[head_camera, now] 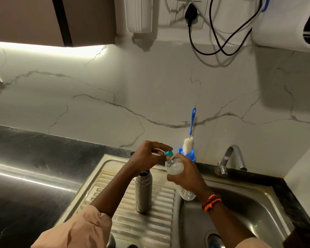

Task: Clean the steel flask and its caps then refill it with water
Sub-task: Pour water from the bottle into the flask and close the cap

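While the steel flask [143, 191] stands upright and uncapped on the ribbed drainboard [132, 224], at about seven o'clock from the clear plastic bottle [174, 166], both hands work above it. Its brushed metal wall looks stiff and, I judge, fairly light if empty, though it is likely slick when wet; the safest hold would be a full wrap round the mid-body, not the narrow threaded neck. At ten o'clock from the bottle's mouth, the left hand [148, 154] has its fingers [164, 146] narrowed in a pinch on the small teal cap [169, 153], which sits at the bottle's top; whether it is threaded on or free I cannot tell. Such a cap is tiny and easy to drop. The bottle, tilted with its mouth toward the wall, is thin and soft, so a hard squeeze would probably buckle it and spill water. The right hand [188, 178] curls round the bottle's middle, a sensible place. Beyond, at twelve o'clock, a blue-handled bottle brush [188, 144] leans against the wall, and the tap [230, 158] stands at three o'clock over the sink [268, 203].
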